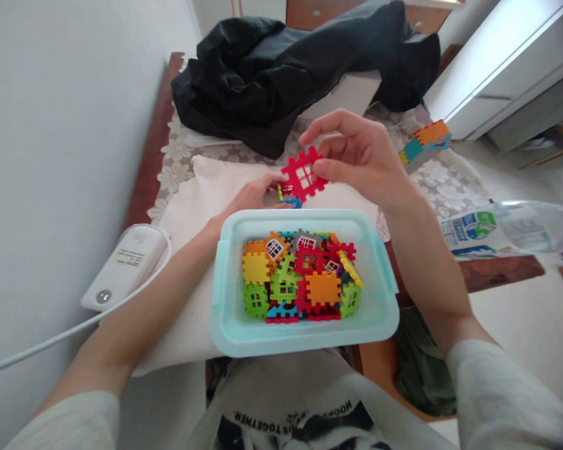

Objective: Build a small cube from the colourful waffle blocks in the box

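Note:
My right hand pinches a red square building tile with notched edges and a window-shaped cut-out, held in the air just beyond the bin. Behind the bin, my left hand is closed on a small assembly of joined building tiles; blue, red and green parts of it show, and the rest is hidden by the red tile, my fingers and the bin rim. Close in front of my body sits a pale turquoise plastic bin holding several loose notched tiles in orange, yellow, green, red and blue.
A black cloth lies bunched at the back, beside a white box. An orange and blue tile build stands at the back right. On the right lies a clear plastic bottle. A white device with a cable is at the left.

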Tool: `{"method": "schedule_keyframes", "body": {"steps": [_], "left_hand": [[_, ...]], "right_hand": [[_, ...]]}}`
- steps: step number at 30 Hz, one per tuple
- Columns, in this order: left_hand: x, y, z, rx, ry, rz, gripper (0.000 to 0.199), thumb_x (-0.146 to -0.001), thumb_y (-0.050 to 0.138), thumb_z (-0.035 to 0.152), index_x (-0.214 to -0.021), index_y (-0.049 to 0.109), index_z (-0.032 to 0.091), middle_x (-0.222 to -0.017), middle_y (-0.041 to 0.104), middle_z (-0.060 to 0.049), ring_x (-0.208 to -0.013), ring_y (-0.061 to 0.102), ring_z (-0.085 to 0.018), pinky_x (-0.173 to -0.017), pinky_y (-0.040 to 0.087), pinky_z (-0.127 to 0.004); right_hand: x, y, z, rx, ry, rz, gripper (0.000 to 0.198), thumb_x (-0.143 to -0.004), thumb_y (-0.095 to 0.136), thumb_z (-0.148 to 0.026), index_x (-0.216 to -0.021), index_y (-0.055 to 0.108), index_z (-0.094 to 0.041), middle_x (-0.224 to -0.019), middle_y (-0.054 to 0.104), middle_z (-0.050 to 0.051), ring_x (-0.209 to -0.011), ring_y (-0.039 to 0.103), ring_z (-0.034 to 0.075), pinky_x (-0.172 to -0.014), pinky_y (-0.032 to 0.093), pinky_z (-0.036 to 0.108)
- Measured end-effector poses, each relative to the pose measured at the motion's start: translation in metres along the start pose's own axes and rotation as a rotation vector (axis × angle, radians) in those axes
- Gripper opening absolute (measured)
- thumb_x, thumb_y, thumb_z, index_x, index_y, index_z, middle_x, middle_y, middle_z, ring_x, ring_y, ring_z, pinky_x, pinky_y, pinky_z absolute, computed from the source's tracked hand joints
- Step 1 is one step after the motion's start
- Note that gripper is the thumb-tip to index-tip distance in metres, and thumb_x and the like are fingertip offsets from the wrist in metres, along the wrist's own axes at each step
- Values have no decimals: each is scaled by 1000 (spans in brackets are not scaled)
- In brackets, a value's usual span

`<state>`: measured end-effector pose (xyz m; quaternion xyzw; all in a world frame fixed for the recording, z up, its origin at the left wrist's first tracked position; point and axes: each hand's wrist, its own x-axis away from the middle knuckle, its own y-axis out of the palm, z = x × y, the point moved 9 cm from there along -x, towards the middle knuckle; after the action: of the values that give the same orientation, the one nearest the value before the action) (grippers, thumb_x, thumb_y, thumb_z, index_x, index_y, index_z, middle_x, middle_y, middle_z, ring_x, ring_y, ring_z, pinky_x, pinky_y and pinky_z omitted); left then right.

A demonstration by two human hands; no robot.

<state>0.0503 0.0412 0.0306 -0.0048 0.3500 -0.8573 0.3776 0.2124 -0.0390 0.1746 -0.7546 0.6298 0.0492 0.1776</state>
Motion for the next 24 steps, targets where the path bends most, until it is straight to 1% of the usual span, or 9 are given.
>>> {"method": "schedule_keyframes", "body": {"steps": [2,4,6,8,10,12,14,18,24], "left_hand": [[-1,1,-3,22,18,-3,73,-94,84,76,-140,75,20,-139,83,-13,-121,79,-35,-114,65,-58],[-2,0,-8,28,3,8,75,-90,86,74,-141,75,19,-138,83,-15,-120,80,-37,-112,65,-59],[-3,-1,-13,19,-28,22,78,-87,88,70,-143,75,17,-134,84,-17,-118,81,-38,-109,66,-59],[-3,-3,-15,10,-48,30,78,-86,90,65,-145,74,17,-135,85,-17,-119,82,-37,-108,66,-56],[-2,-3,-15,16,-51,29,76,-85,91,61,-146,74,19,-140,83,-16,-122,82,-35,-108,66,-52],[-2,-3,-16,27,-54,28,77,-85,92,60,-146,73,19,-142,83,-17,-123,82,-35,-109,65,-52],[-3,-2,-19,34,-61,30,79,-84,94,59,-147,72,18,-141,82,-19,-123,83,-36,-110,65,-53],[-3,-1,-21,55,-65,36,77,-84,94,57,-147,70,18,-138,84,-18,-125,82,-36,-112,65,-53],[-3,-1,-18,105,-62,54,76,-83,95,58,-144,71,18,-142,83,-18,-127,81,-37,-116,64,-56]], "right_hand": [[-16,-21,40,-22,38,118,37,-84,100,-36,-108,75,-23,-83,67,-5,-72,65,12,-65,52,25],[-28,-32,81,-7,96,143,35,-83,99,-36,-103,74,-23,-79,68,-5,-70,63,12,-62,49,25],[-35,-38,114,1,149,142,34,-80,97,-36,-100,74,-22,-77,70,-3,-69,62,13,-61,45,26],[-38,-40,140,1,200,160,33,-76,96,-37,-94,74,-20,-76,71,-1,-69,62,14,-61,44,28],[-37,-40,157,-16,243,203,32,-71,94,-39,-88,74,-20,-76,72,1,-70,63,15,-64,46,29],[-34,-35,168,-51,281,227,33,-67,94,-40,-86,75,-20,-78,75,1,-72,64,15,-68,48,29],[-31,-25,176,-96,313,216,34,-66,95,-42,-85,77,-21,-81,77,2,-75,65,16,-71,50,30],[-29,-9,180,-137,340,191,35,-66,95,-45,-86,79,-22,-86,80,2,-78,67,17,-72,52,31],[-27,-5,183,-258,389,215,37,-61,96,-44,-84,77,-22,-85,77,1,-76,64,15,-72,53,29]]}}
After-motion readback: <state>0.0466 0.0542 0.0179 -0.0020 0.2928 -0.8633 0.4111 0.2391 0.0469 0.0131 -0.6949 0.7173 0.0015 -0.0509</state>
